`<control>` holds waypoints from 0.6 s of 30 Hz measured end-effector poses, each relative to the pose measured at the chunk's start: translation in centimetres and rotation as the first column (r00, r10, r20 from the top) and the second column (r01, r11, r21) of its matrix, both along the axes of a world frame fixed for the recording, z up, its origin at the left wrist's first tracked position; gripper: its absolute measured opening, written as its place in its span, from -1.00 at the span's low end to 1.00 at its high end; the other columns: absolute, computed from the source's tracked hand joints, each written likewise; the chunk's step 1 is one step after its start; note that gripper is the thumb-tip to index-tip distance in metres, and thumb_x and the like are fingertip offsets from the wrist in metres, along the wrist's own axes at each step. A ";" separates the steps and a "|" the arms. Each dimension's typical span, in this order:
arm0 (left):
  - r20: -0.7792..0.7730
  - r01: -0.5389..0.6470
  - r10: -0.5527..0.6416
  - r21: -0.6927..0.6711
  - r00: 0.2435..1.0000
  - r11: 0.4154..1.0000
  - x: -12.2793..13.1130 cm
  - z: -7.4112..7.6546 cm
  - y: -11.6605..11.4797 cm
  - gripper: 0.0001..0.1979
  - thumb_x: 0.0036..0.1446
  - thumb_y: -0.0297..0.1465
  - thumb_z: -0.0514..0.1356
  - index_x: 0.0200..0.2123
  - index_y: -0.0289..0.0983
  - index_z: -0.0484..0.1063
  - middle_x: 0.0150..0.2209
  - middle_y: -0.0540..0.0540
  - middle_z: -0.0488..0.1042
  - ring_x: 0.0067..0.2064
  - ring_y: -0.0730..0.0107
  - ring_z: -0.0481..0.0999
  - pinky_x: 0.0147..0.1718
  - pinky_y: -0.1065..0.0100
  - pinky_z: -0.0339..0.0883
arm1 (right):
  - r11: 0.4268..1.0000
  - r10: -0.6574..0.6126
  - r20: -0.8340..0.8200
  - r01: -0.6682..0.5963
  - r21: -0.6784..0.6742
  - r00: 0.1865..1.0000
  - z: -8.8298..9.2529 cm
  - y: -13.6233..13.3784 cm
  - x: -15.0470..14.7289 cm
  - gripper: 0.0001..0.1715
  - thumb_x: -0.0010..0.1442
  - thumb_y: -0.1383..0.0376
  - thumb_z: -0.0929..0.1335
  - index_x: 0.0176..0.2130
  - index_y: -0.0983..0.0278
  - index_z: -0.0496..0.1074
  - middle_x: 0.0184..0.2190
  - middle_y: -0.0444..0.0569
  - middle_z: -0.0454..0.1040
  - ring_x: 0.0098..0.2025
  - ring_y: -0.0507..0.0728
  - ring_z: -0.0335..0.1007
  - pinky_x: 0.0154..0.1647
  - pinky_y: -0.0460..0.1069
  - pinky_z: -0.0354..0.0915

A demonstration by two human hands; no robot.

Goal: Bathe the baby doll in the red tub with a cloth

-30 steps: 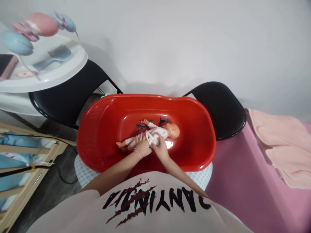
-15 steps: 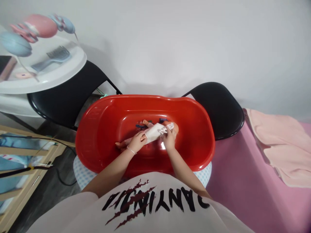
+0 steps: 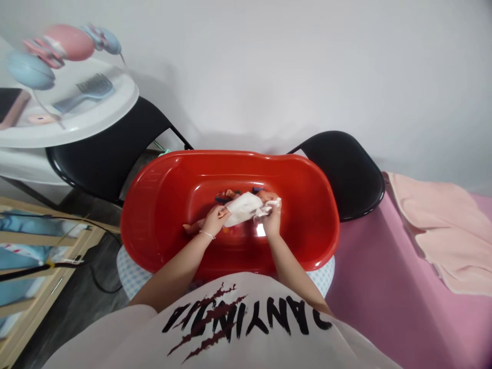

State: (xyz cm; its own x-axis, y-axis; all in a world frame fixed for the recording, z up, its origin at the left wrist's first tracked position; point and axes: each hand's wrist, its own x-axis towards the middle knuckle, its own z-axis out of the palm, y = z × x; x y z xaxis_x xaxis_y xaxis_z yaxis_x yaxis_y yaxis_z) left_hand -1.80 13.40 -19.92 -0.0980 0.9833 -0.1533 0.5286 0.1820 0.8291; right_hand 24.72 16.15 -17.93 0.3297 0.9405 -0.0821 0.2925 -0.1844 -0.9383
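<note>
A doll [image 3: 265,195] lies in the red tub [image 3: 154,215], its head toward the right and its feet toward the left. White cloth [image 3: 242,206] covers much of its body and stretches between my hands. My left hand [image 3: 216,219] is closed at the cloth's left end, beside a small doll hand. My right hand [image 3: 272,218] pinches the bunched right end of the cloth near the doll's head. Small coloured shapes show on the tub floor behind and below the doll, partly hidden.
Black chairs [image 3: 334,171] flank the tub. On the left are a white tray [image 3: 115,110] with a blue brush [image 3: 86,92] and a wooden crib rail [image 3: 49,287]. A peach towel [image 3: 446,225] lies on a pink surface [image 3: 376,287] at the right.
My right hand has moved slightly right and down with the bunched cloth. The cloth has spread wider, and more of the doll's head shows. My left hand has shifted slightly left.
</note>
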 end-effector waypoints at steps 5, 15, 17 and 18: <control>0.119 -0.035 0.042 -0.058 0.992 0.998 -0.5 -0.8 0.5 -0.64 0.38 -0.22 0.40 0.15 -0.25 0.62 0.21 -0.26 0.70 0.26 -0.04 0.70 0.28 0.12 0.58 | 0.992 0.096 0.033 -0.098 0.083 0.995 0.8 0.4 -0.7 -0.60 0.21 0.22 0.41 0.03 0.26 0.49 0.10 0.13 0.56 0.08 0.21 0.53 0.23 0.06 0.49; 0.242 -0.047 0.056 -0.043 0.969 0.998 -0.8 -2.4 0.7 -0.59 0.25 -0.22 0.48 0.10 -0.27 0.65 0.17 -0.32 0.71 0.17 -0.14 0.72 0.16 0.05 0.62 | 0.973 0.183 0.056 -0.172 -0.155 0.982 -3.8 -0.7 -0.4 -0.68 -0.08 0.18 0.50 -0.29 0.27 0.53 -0.34 -0.01 0.56 -0.24 0.19 0.43 -0.21 -0.02 0.40; 0.235 -0.062 0.059 0.009 0.970 0.998 -0.8 -2.6 0.7 -0.64 0.23 -0.25 0.50 0.04 -0.25 0.67 0.14 -0.29 0.72 0.20 -0.14 0.70 0.27 0.02 0.56 | 0.977 0.149 0.055 -0.138 -0.160 0.987 -4.1 -0.9 0.3 -0.72 -0.04 0.17 0.49 -0.31 0.26 0.52 -0.36 -0.01 0.55 -0.28 0.18 0.43 -0.23 -0.02 0.37; 0.235 -0.072 0.066 0.015 0.970 0.997 -0.8 -2.7 0.7 -0.66 0.23 -0.25 0.51 0.03 -0.24 0.67 0.13 -0.28 0.73 0.21 -0.13 0.70 0.29 0.03 0.55 | 0.983 0.129 0.051 -0.121 -0.135 0.990 -4.2 -1.0 0.4 -0.74 0.01 0.15 0.46 -0.30 0.26 0.51 -0.35 -0.01 0.56 -0.28 0.18 0.45 -0.22 -0.02 0.38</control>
State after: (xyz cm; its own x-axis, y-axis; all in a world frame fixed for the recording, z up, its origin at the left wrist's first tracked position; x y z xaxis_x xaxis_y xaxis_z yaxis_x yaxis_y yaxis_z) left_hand -2.65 14.10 -22.60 -0.1298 0.9790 -0.1569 0.3062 0.1901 0.9328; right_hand 25.13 15.20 -22.16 0.2180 0.9571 -0.1911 0.3758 -0.2630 -0.8886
